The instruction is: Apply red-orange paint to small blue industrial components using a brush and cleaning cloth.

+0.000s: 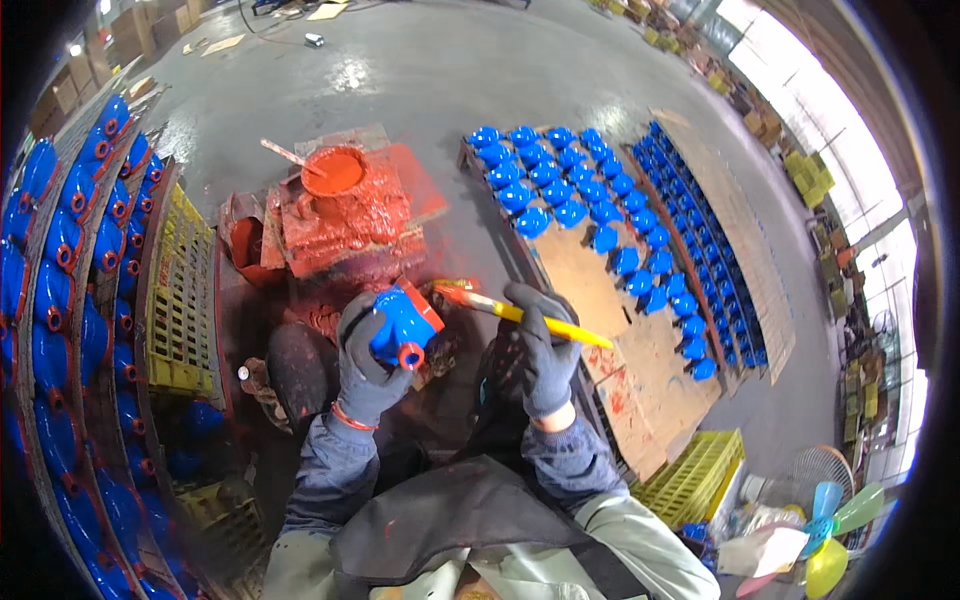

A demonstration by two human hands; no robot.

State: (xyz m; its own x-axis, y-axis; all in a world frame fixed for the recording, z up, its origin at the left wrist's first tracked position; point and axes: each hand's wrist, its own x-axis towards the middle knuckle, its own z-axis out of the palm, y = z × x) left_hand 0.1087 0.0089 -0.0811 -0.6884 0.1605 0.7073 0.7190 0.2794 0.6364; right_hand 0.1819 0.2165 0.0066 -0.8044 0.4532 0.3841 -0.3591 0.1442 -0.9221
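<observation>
My left hand (pixel 366 368), in a dark grey glove, is wrapped round a blue metal casting (pixel 400 322). A red band runs along the casting's wide edge, and a red ring surrounds its small port. My gloved right hand (pixel 548 350) grips a paintbrush (pixel 588 337) by its yellow handle, with its red-wet bristles pointing left, close to the casting's red edge. Beyond my hands, a tub of red paint (pixel 335 172) with a stick (pixel 284 153) in it rests on a paint-caked stand (pixel 345 240).
On my right, several blue castings (pixel 602 238) stand in rows on a cardboard-covered table (pixel 640 415). Racks at left carry more blue castings (pixel 55 300) beside a yellow crate (pixel 180 300). A colourful fan (pixel 822 525) and another yellow crate (pixel 690 475) are at lower right.
</observation>
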